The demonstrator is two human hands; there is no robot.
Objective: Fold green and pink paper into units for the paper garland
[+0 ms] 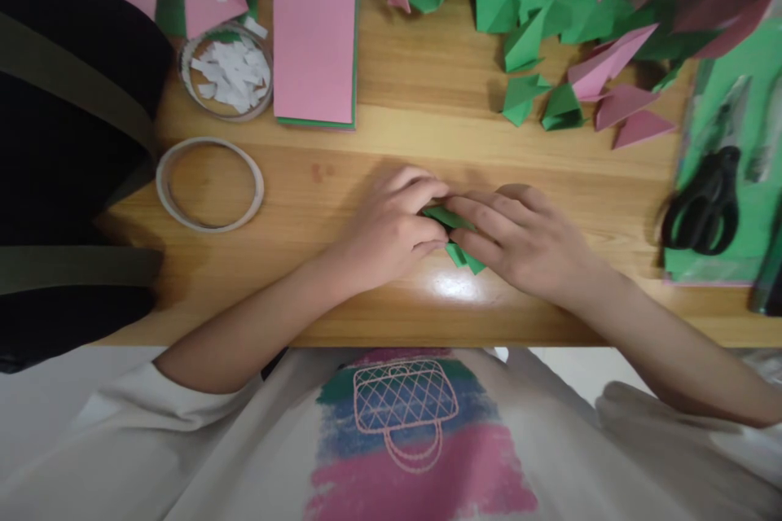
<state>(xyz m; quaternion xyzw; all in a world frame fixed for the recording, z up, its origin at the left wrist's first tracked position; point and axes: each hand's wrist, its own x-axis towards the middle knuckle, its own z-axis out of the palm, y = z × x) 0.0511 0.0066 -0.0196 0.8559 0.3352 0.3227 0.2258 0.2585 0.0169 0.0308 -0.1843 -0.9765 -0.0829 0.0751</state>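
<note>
We see both hands close together near the table's front edge, fingertips almost meeting. The left hand [403,224] is curled nearly closed, its fingertips and thumb around the left end of a piece of green paper [450,218]. The right hand [519,236] has its fingers bent together over the same piece from the right, holding it; its thumb is hidden from us. The paper lies between the hands, low over the table [391,138], with folded corners poking out below the right fingers. How many layers it has, we cannot tell.

We judge it very light, thin but crisp enough to keep a crease, and not especially slippery. It should bend readily and crush if squeezed at an open fold. We would hold it by the flat faces close to a crease, with fingertips rather than the palm, and press along the folded edge; pulling at a corner could tear it.

Farther out, beyond the right hand, we find loose folded green pieces [519,102] and folded pink pieces [644,129]. Beyond the left lie a tape roll [257,183], a pink-topped paper stack [314,37] and a dish of white scraps [232,72]. Black-handled scissors [702,216] rest at far right.
</note>
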